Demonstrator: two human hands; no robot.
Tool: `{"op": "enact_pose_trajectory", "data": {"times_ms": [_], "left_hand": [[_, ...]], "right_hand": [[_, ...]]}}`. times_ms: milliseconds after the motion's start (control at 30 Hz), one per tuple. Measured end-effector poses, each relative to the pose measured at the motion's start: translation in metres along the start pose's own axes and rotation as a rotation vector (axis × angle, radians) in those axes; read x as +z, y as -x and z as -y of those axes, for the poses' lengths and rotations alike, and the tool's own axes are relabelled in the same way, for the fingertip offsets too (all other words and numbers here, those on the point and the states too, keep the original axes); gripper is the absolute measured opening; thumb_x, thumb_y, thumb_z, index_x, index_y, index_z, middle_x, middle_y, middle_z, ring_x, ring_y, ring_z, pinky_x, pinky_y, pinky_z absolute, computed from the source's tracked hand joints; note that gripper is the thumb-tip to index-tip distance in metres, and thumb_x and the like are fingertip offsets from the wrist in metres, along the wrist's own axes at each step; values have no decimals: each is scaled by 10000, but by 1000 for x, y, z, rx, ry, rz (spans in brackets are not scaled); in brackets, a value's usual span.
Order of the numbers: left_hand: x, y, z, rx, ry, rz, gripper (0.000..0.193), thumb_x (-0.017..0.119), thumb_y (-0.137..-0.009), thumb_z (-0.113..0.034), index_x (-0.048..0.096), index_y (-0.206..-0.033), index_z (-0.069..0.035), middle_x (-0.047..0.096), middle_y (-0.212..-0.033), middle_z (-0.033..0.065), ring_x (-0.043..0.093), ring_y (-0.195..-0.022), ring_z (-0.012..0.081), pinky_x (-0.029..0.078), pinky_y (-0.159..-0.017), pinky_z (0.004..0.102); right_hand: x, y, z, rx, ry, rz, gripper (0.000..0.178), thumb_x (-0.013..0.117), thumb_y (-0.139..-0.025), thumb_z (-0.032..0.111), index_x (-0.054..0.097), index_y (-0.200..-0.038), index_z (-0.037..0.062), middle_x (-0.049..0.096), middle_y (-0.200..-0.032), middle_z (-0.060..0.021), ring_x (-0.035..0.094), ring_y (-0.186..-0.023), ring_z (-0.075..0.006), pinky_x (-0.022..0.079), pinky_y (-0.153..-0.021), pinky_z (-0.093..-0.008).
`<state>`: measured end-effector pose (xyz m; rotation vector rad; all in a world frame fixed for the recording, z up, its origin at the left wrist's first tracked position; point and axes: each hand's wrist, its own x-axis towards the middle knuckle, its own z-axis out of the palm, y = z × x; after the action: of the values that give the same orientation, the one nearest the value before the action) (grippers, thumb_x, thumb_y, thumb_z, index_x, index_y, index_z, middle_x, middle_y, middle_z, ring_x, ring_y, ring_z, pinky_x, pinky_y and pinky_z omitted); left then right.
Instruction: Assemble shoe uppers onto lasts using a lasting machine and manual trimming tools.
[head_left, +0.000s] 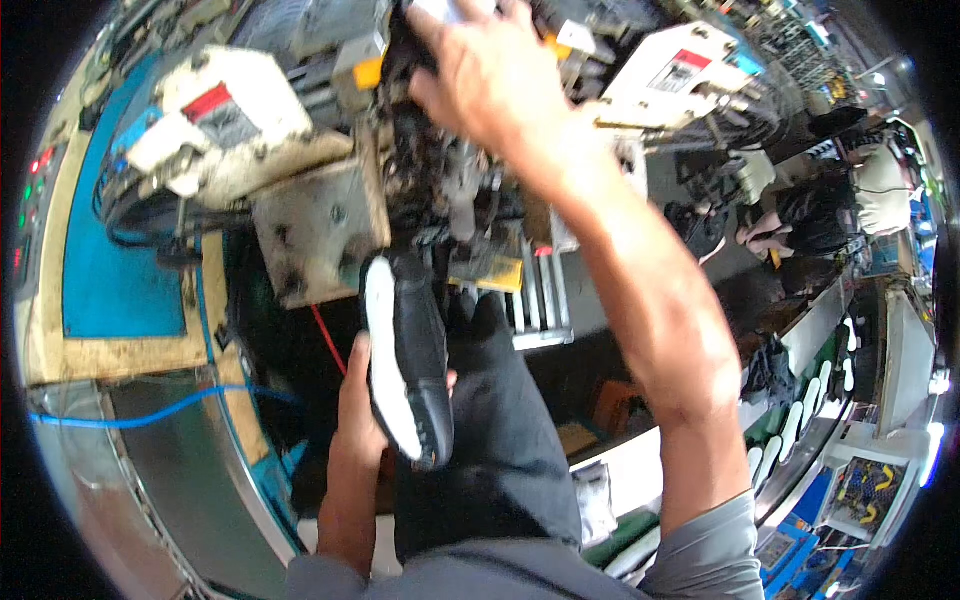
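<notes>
My left hand (pixel 357 410) is wrapped round a black shoe upper (pixel 420 340) with a white underside, held toe-to-heel upright above my lap. Its thumb lies along the white side, and a fingertip shows at the far edge. My right hand (pixel 490 75) reaches far forward to the middle of a machine (pixel 455 180), its fingers bent over a black thing with a white face (pixel 400 50). The upper frame edge cuts off part of that thing, so its kind is hard to make out.
Cream machine housings (pixel 240 110) flank the middle on both sides. At left are a blue mat (pixel 125 240) and a blue hose (pixel 180 405). On the right, a rack holds several white shoe soles (pixel 792 428). Another person (pixel 800 220) is at the far right.
</notes>
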<state>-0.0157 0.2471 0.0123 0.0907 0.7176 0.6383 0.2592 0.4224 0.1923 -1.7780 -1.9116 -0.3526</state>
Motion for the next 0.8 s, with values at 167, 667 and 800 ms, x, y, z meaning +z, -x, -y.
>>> {"op": "enact_pose_trajectory", "data": {"times_ms": [167, 667, 800], "left_hand": [[26, -8, -6, 131, -230, 73, 962, 450, -1068, -766, 480, -1602, 34, 711, -1352, 295, 780, -1087, 472, 668, -931, 570], [54, 49, 93, 648, -734, -14, 592, 514, -1190, -406, 420, -1659, -58, 613, -1490, 129, 632, -1331, 236, 518, -1137, 396], [65, 62, 98, 565, -650, 75, 597, 522, -1190, -396, 407, -1672, -62, 607, -1500, 120, 618, -1348, 227, 510, -1145, 393]], "right_hand": [[27, 31, -28, -191, -330, -153, 548, 784, -952, 321, 674, -1433, 82, 559, -1546, -238, 530, -1394, -550, 478, -1186, -644], [-50, 378, 111, 911, -1256, 293, 706, 576, -1169, 481, 428, -1700, 41, 603, -1602, -217, 573, -1473, -294, 431, -1227, -393], [-66, 392, 115, 1131, -1905, 227, 727, 612, -1162, 449, 385, -1725, 49, 579, -1599, -181, 522, -1496, -267, 405, -1246, -373]]}}
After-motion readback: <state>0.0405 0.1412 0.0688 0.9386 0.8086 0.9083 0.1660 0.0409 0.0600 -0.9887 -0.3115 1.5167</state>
